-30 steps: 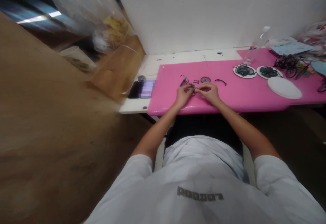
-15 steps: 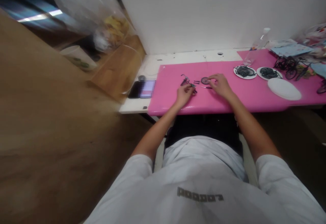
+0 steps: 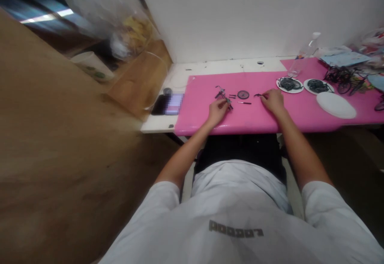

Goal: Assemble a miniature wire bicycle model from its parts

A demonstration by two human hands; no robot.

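My left hand is closed on a small model bicycle frame with handlebars, low over the pink mat. To the right, the fingers of my right hand pinch a small dark curved part, whose exact kind I cannot make out. Between my hands lie a small spoked wheel, a pair of short dark pieces and a thin screwdriver with a dark handle.
Two white plates of dark parts stand on the right, near blank white plates. Behind them are a clear bottle and a pile of model bicycles. A phone with a blurred screen lies at the left.
My right hand has moved right, away from the wheel, and a dark curved part now shows at its fingertips. The wheel is uncovered. My left hand stays on the bicycle frame.
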